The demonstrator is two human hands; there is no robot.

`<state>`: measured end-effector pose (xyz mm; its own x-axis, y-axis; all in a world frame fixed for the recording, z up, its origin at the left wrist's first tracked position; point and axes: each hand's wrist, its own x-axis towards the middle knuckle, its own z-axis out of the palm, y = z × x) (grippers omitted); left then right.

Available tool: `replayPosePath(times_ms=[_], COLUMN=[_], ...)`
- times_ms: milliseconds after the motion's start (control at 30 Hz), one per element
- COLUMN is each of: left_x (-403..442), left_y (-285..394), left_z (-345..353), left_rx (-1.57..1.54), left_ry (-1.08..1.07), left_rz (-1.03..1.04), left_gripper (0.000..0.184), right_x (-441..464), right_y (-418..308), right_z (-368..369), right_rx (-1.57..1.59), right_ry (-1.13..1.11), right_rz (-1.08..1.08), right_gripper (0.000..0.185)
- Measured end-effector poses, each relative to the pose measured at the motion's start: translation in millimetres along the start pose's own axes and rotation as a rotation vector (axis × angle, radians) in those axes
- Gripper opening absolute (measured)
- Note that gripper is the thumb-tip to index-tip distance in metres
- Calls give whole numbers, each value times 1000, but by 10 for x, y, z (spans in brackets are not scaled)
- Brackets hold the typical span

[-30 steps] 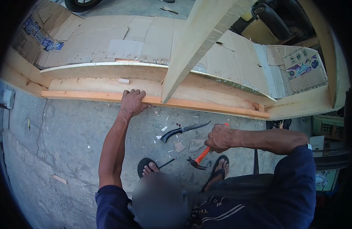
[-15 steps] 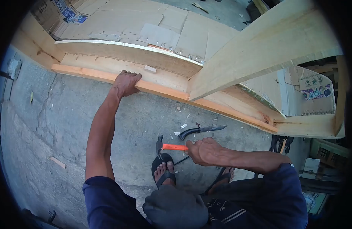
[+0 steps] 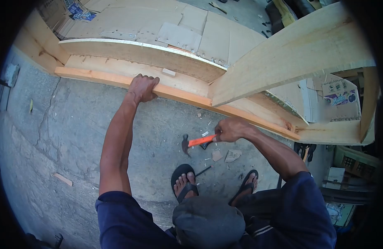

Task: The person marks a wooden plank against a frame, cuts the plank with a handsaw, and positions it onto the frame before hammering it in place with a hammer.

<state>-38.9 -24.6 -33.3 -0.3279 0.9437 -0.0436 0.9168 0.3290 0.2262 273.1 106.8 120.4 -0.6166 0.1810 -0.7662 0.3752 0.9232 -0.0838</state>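
Note:
My left hand [image 3: 143, 87] is wrapped over the long wooden rail [image 3: 179, 93] at the near side of a wooden frame, fingers over its top edge. A claw hammer [image 3: 201, 141] with an orange handle and dark head is held in my right hand [image 3: 233, 129], above the concrete floor and apart from the frame. A small wood block [image 3: 168, 72] lies inside the frame's channel, just right of my left hand. Behind the hammer, a bit of the black knife handle [image 3: 205, 145] shows; my right hand and the hammer hide the rest of the knife.
A wide wooden panel [image 3: 291, 58] rises from the frame at the right. Flattened cardboard [image 3: 129, 25] lies behind it. Cardboard scraps [image 3: 233, 155] and a dark thin stick [image 3: 204, 170] lie near my sandalled feet [image 3: 185, 182]. A wood offcut [image 3: 63, 179] is on the floor at left.
My right hand has moved up toward the frame with the hammer, now covering most of the knife. My left hand stays on the rail. The view has shifted slightly.

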Motion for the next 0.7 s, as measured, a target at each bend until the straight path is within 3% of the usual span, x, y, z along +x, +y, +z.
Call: replayPosePath(times_ms=[167,200,233,300,367,433,467,533,567,633,667,700], left_x=[-7,-14,-5,31,49,49,105,188,216,188,170,175], left_y=[39,50,50,137,247,584,772,887,957,934,939,948], left_z=[-34,-32,-7,-45,46,84,108,113,130,73,64,69], left_rx=[0,-33,-10,-12,46,115,104,68,70,44,58,69], left_ry=[26,40,67,-5,10,56,67,22,34,-8,-5,2], left_rz=[-4,3,39,-7,-41,-29,20,-64,-49,-99,-94,-92], left_gripper=[42,42,43,46,67,81,80,69,69,63,62,61], right_x=[-206,-377,-597,-1038,-1309,-1482,-1474,-1328,-1301,-1222,-1225,-1276], right_y=[397,452,534,750,1135,1482,1645,1967,2243,2692,2741,2757], right_z=[-140,-167,-211,-280,-33,235,329,426,391,378,540,782], right_rx=[15,45,85,-89,-99,-287,-257,-281,-273,-146,-129,-138], right_ry=[142,24,62,-142,-147,-297,-275,-558,-548,-67,-51,118], right_rz=[129,139,207,180,310,244,279,298,313,486,489,510], right_gripper=[41,39,39,38,35,28,28,23,23,26,26,28])
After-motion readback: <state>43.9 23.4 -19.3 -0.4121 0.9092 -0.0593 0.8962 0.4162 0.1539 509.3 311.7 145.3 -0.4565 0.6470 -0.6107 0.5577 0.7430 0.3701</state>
